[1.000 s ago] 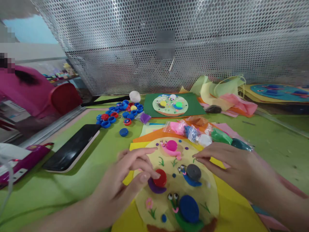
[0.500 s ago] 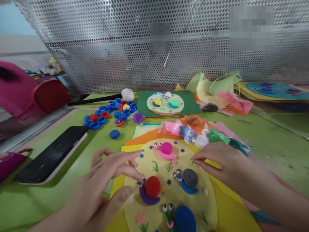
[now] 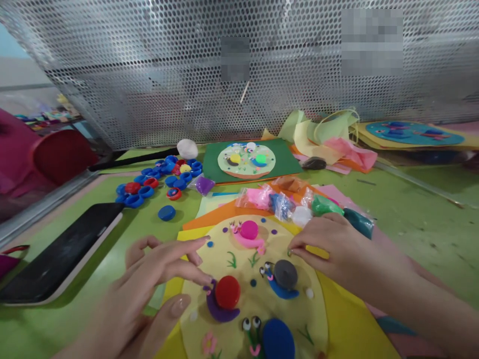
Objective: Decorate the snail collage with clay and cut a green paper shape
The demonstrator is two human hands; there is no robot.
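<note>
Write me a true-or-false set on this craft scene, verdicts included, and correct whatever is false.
1. The right hand brings thumb and forefinger together over the yellow disc. True.
2. The left hand is clenched in a fist. False: it is spread open, near the red cap.
3. The red cap sits against a purple snail body. True.
4. The phone lies to the right of the yellow disc. False: it lies to the left.
5. A green sheet lies beyond the yellow disc. True.
6. The grey cap has a pink snail body. False: its body is blue.
</note>
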